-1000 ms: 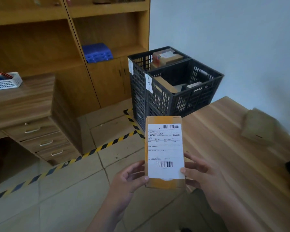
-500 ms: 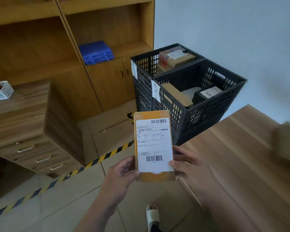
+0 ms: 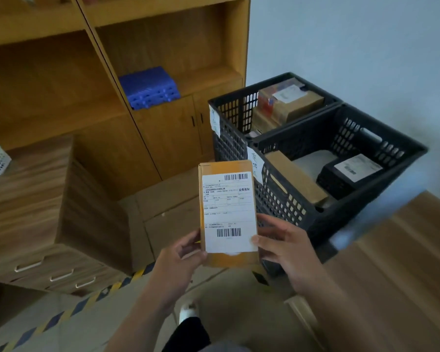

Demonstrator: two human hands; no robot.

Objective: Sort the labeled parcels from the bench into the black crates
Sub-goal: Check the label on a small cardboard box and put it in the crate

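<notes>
Both hands holding labeled cardboard parcel (image 3: pixel 228 212) upright, label facing camera, just in front of near black crate (image 3: pixel 366 207). Left hand (image 3: pixel 181 260) gripping parcel's lower left edge; right hand (image 3: pixel 285 247) gripping lower right edge. Near black crate containing black box (image 3: pixel 348 174). Wooden bench (image 3: pixel 391 288) lying right of parcel.

2 black crates (image 3: pixel 285 199) by the bench (image 3: pixel 391 262): 3 parcels (image 3: pixel 351 171) in near crate, 2+ in far; 1 held parcel (image 3: pixel 228 212).
</notes>
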